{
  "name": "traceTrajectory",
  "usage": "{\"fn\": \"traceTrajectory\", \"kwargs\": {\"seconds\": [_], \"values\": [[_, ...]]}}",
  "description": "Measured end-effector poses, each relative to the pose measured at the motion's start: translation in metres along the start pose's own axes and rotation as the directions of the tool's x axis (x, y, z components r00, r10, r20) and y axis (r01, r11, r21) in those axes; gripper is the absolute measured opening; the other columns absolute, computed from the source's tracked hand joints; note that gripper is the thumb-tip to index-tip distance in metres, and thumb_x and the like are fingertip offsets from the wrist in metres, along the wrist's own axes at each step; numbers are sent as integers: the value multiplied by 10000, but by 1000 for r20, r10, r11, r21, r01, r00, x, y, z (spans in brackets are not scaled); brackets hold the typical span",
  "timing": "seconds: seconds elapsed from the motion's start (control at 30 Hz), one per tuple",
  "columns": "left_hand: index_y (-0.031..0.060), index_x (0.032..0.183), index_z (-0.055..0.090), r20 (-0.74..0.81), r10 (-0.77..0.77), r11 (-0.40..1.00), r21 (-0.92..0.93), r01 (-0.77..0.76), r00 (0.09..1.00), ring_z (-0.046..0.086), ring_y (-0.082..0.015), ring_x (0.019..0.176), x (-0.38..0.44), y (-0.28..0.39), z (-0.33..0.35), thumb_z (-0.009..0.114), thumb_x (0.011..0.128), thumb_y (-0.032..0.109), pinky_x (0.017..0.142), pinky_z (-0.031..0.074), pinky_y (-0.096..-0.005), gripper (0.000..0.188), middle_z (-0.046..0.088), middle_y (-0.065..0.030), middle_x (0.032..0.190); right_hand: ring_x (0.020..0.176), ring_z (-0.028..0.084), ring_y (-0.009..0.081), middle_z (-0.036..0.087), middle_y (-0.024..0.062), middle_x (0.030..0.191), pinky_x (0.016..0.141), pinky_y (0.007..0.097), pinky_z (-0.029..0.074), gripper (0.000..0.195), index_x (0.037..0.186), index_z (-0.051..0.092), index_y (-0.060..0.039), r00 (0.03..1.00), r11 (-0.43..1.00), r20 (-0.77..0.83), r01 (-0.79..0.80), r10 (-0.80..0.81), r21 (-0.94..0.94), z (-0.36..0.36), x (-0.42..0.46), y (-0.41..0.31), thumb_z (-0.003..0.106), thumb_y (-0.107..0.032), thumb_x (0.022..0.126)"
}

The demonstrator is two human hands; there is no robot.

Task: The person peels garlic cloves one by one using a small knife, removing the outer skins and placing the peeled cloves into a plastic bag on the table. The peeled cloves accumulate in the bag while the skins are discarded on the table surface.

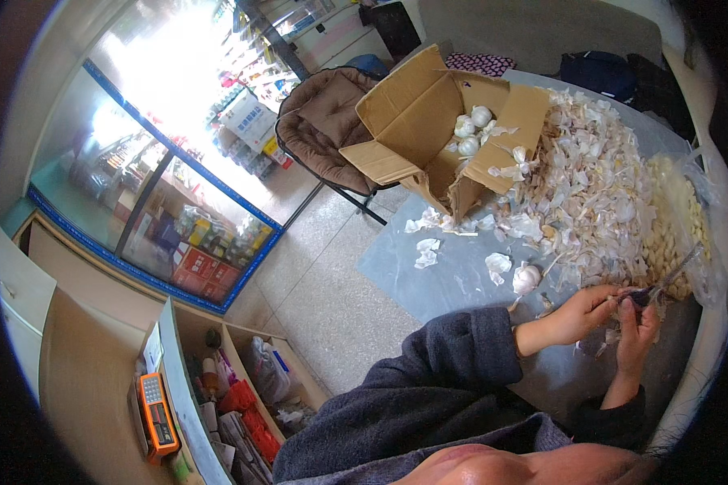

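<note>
My left hand [588, 312] and my right hand [637, 336] meet at the table's right side, near the heap of garlic skins. Between their fingertips is a small dark purplish piece [640, 296], perhaps garlic; the fingers partly hide it. A slender tool with a clear handle [679, 267], perhaps a small knife, slants up and right from my right hand. Left of my hands lies a whole garlic bulb [526, 279]. The large heap of dry garlic skins [594, 188] spreads beyond them. Peeled garlic cloves [658, 245] lie along its right side, some under clear plastic [710, 273].
A torn open cardboard box [400, 115] holds several garlic bulbs [480, 116] at the table's far end. Behind it stands a brown padded chair [330, 115]. Open compartments [236, 400] and an orange calculator-like device [158, 418] are at lower left. A blue-edged glass case [176, 230] stands further left.
</note>
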State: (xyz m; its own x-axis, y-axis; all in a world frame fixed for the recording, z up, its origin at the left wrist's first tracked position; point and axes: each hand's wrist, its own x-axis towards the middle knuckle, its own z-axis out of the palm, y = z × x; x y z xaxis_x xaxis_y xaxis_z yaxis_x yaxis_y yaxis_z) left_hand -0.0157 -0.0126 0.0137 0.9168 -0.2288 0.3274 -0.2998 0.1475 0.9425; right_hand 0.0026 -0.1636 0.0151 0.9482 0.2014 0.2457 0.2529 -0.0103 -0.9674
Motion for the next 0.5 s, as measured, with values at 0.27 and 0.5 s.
{"fn": "traceTrajectory", "kwargs": {"seconds": [0.27, 0.5], "values": [[19, 1033, 487, -115, -175, 961, -237, 144, 978, 462, -89, 730, -5, -5, -1, 380, 901, 190, 657, 402, -220, 241, 511, -17, 861, 800, 499, 113, 547, 50, 878, 728, 237, 403, 154, 933, 529, -33, 993, 997, -117, 20, -29, -75, -12, 10, 6, 513, -144, 828], [22, 1019, 486, -142, -58, 998, -17, 56, 988, 469, -110, 759, -2, -7, -2, 385, 902, 206, 684, 405, -244, 241, 505, -40, 879, 724, 452, 70, 519, 3, 806, 658, 213, 375, 128, 910, 523, -32, 994, 995, 47, -96, 97, -16, 11, 0, -24, 506, -132, 833]]}}
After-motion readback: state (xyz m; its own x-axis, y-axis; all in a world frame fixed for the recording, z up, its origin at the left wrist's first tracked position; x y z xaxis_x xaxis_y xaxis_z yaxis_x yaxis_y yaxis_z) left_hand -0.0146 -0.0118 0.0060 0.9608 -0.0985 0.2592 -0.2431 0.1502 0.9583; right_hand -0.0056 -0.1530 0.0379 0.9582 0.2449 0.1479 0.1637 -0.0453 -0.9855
